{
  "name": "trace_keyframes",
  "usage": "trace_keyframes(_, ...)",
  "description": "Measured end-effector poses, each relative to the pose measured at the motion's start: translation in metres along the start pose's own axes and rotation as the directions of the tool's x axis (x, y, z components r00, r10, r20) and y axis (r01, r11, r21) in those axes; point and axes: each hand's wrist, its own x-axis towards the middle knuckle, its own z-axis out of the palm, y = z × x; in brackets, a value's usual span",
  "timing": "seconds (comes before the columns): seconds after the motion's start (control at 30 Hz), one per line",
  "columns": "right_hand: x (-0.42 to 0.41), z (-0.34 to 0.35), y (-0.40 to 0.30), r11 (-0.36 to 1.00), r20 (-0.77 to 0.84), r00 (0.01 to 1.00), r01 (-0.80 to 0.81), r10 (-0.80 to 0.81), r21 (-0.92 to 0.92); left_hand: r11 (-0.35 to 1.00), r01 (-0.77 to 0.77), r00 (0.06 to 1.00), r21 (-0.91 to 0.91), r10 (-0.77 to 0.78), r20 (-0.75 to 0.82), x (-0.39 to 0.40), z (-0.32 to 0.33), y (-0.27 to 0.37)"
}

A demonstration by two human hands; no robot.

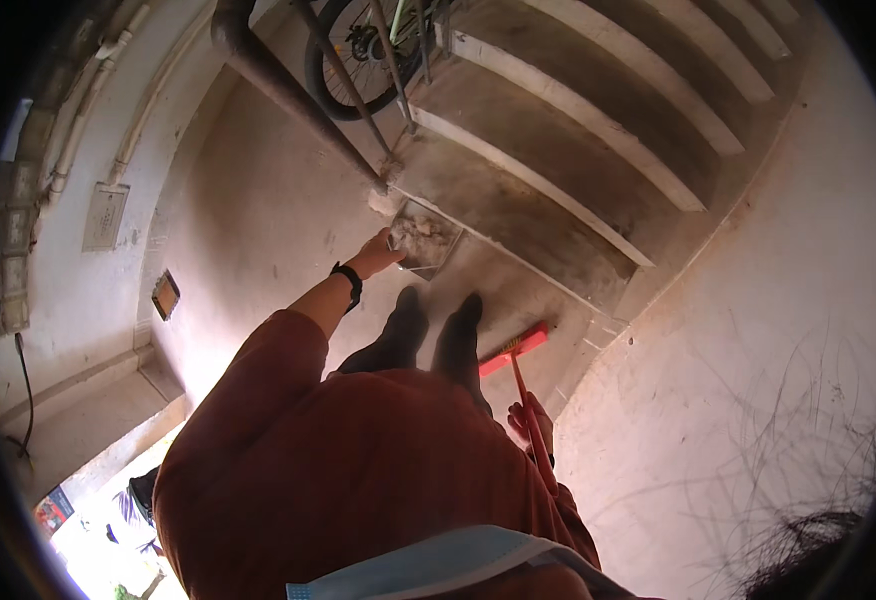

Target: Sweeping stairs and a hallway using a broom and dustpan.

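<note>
My left hand (376,256), with a black band on the wrist, grips the left edge of a square, shallow pan (447,253). A fluffy grey heap of dust (421,231) lies in the pan. The pan is beside the foot of the stairs, just beyond my dark shoes (470,306). In my right hand (545,421) is the red handle of a broom (515,369). Its red head (532,341) is low over the floor, right of my feet; whether the bristles touch the floor I cannot tell.
Concrete steps (513,176) rise toward the upper right, with a metal handrail (295,94) on their left. Behind the railing stands a bicycle (333,82). A pale wall (745,322) runs along the right. At lower left, a bright opening (119,525) meets a ledge (100,420).
</note>
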Motion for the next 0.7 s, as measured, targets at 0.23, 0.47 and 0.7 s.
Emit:
trace_keyframes(0.23,-0.009,0.077,0.031,0.989,-0.473,0.879,-0.116,0.062,-0.087,0.989,-0.089,0.989,-0.118,0.102,0.111,0.046,0.032,-0.067)
trace_keyframes(0.47,0.0,0.04,0.082,0.98,-0.456,0.876,-0.084,0.158,0.178,0.992,-0.127,0.976,0.028,0.12,0.184,0.053,0.029,-0.076)
trace_keyframes(0.7,0.019,0.04,0.11,0.97,-0.355,0.93,-0.164,0.092,-0.179,0.975,-0.22,0.975,-0.003,0.22,-0.026,0.012,-0.012,-0.138)
